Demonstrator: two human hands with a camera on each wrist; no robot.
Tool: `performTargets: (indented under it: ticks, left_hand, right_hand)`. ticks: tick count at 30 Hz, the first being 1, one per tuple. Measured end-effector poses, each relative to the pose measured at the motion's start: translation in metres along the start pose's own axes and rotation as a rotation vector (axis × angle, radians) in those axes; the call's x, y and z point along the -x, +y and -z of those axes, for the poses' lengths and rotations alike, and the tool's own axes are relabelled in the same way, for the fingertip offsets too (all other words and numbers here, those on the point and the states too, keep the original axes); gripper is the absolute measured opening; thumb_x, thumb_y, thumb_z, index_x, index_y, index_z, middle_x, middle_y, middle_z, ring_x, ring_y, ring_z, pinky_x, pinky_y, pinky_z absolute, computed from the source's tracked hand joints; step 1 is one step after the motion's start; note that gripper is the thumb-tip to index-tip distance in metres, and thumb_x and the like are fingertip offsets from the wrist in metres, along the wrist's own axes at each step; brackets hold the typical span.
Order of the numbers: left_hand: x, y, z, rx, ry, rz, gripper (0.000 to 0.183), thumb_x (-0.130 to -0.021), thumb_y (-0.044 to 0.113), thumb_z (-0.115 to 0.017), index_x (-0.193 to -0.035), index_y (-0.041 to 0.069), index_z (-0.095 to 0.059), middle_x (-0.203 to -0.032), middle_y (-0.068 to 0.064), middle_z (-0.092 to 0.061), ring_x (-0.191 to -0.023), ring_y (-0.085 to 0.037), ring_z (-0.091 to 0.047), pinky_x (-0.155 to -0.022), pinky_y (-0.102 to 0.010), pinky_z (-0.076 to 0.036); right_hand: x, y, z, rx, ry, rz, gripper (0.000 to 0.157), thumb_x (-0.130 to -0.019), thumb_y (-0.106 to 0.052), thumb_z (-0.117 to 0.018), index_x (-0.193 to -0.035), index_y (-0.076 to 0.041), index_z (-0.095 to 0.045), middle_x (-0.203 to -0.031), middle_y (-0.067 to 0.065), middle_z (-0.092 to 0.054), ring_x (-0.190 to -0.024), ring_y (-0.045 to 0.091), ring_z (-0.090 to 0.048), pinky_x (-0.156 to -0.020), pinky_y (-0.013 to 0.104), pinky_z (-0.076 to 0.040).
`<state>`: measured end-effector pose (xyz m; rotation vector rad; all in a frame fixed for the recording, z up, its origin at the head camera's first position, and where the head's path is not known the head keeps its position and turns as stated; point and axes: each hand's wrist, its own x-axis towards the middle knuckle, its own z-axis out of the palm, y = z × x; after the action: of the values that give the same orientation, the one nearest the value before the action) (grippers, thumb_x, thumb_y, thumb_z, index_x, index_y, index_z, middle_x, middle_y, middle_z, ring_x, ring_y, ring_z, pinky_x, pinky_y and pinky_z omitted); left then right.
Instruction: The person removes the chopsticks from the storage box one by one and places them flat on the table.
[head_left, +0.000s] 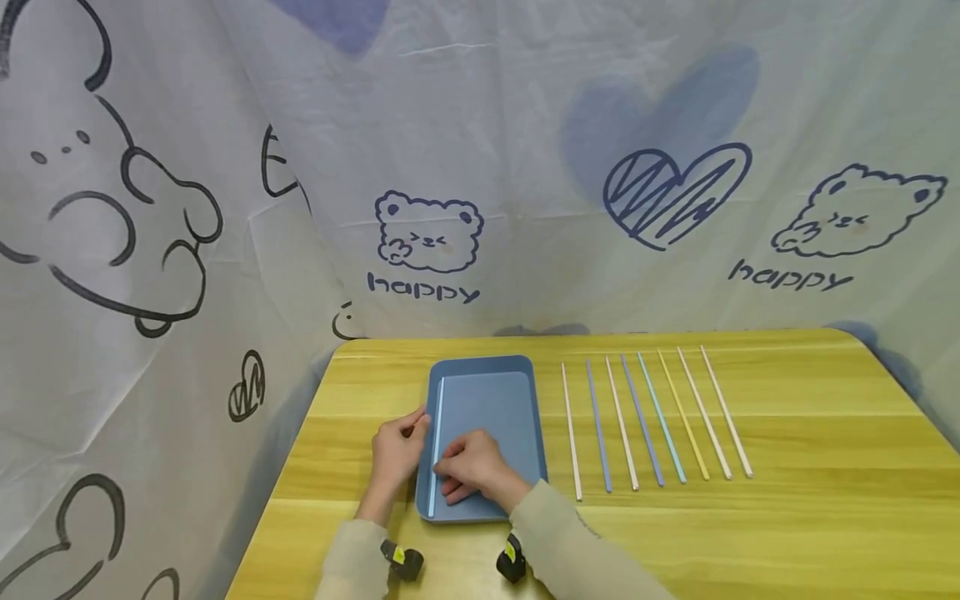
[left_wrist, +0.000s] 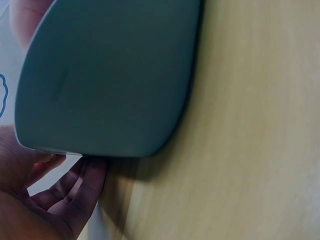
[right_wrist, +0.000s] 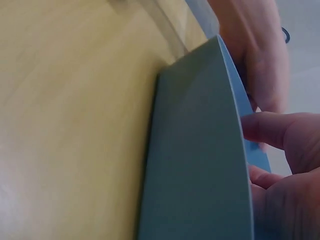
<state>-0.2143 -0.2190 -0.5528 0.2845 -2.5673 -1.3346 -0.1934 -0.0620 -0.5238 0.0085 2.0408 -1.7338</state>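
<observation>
A blue rectangular tray (head_left: 491, 408) lies on the wooden table. Along its left inner side runs a thin pale stick (head_left: 439, 417). With thumb and fingers, my left hand (head_left: 396, 452) holds the tray's left wall; in the left wrist view its fingers sit at the outer edge of the tray (left_wrist: 110, 75). My right hand (head_left: 477, 465) reaches inside over the tray floor, pinching the pale stick between thumb and index finger. In the right wrist view the tray's wall (right_wrist: 195, 150) hides part of that hand and the stick.
To the right of the tray, several thin sticks lie in a row on the table (head_left: 825, 417), among them a purple-blue stick (head_left: 598, 425), a light blue stick (head_left: 661, 417) and a yellow stick (head_left: 682, 412). A printed cloth (head_left: 525, 167) hangs behind the table and along the left.
</observation>
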Motion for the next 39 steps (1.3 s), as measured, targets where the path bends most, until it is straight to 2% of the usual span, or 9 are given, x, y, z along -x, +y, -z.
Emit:
performTargets:
  ticks: [5, 12, 18, 23, 28, 34, 39]
  left_hand:
    - [-0.001, 0.001, 0.001, -0.004, 0.002, -0.004, 0.027, -0.101, 0.019, -0.07, -0.126, 0.01, -0.077, -0.115, -0.014, -0.079, -0.099, -0.024, -0.073, -0.075, -0.026, -0.054]
    - [0.0, 0.005, 0.002, -0.003, -0.004, 0.006, 0.027, -0.101, 0.019, -0.07, -0.126, 0.011, -0.077, -0.114, -0.015, -0.08, -0.096, -0.024, -0.073, -0.074, -0.027, -0.053]
    - [-0.001, 0.005, 0.002, -0.001, -0.006, 0.007, 0.027, -0.102, 0.019, -0.07, -0.126, 0.011, -0.077, -0.115, -0.016, -0.079, -0.098, -0.025, -0.073, -0.075, -0.028, -0.054]
    - [0.0, 0.003, 0.001, -0.004, 0.003, 0.003, 0.027, -0.101, 0.019, -0.071, -0.126, 0.01, -0.078, -0.114, -0.015, -0.08, -0.097, -0.024, -0.073, -0.074, -0.027, -0.054]
    - [0.001, 0.002, -0.001, 0.0, 0.024, -0.012, 0.026, -0.1, 0.018, -0.072, -0.124, 0.009, -0.078, -0.112, -0.015, -0.08, -0.095, -0.022, -0.072, -0.073, -0.026, -0.055]
    - [0.002, 0.002, -0.002, 0.0, 0.028, -0.025, 0.025, -0.101, 0.018, -0.072, -0.124, 0.009, -0.078, -0.114, -0.016, -0.079, -0.096, -0.022, -0.073, -0.073, -0.026, -0.055]
    - [0.003, 0.001, -0.002, 0.003, 0.017, -0.019, 0.026, -0.101, 0.017, -0.071, -0.125, 0.009, -0.077, -0.115, -0.017, -0.079, -0.095, -0.022, -0.073, -0.071, -0.025, -0.054]
  right_hand:
    - [0.0, 0.001, -0.008, 0.033, 0.048, 0.022, 0.009, -0.085, 0.005, -0.073, -0.092, 0.005, -0.067, -0.067, 0.022, -0.071, -0.049, 0.022, -0.07, -0.051, 0.04, -0.062]
    - [-0.003, 0.003, -0.016, 0.064, 0.102, 0.054, 0.015, -0.082, 0.005, -0.078, -0.088, 0.003, -0.064, -0.057, 0.019, -0.067, -0.04, 0.016, -0.063, -0.046, 0.039, -0.059]
    - [-0.003, 0.005, -0.017, 0.076, 0.119, 0.073, 0.021, -0.08, 0.005, -0.081, -0.092, 0.005, -0.064, -0.056, 0.02, -0.067, -0.038, 0.016, -0.062, -0.044, 0.038, -0.058]
    - [-0.003, 0.006, -0.016, 0.088, 0.127, 0.089, 0.02, -0.079, 0.008, -0.077, -0.086, 0.003, -0.06, -0.053, 0.019, -0.065, -0.036, 0.016, -0.06, -0.042, 0.038, -0.057]
    - [0.0, 0.008, -0.015, 0.165, 0.157, 0.118, 0.023, -0.079, 0.008, -0.078, -0.083, 0.0, -0.058, -0.048, 0.012, -0.061, -0.034, 0.015, -0.057, -0.039, 0.037, -0.054]
    - [0.002, 0.009, -0.018, 0.284, 0.208, 0.185, 0.029, -0.075, 0.008, -0.08, -0.077, -0.004, -0.053, -0.051, 0.006, -0.053, -0.03, 0.008, -0.047, -0.033, 0.028, -0.046]
    - [0.001, 0.009, -0.016, 0.292, 0.194, 0.183, 0.037, -0.072, 0.008, -0.078, -0.067, -0.009, -0.045, -0.049, 0.004, -0.05, -0.029, 0.011, -0.049, -0.033, 0.032, -0.049]
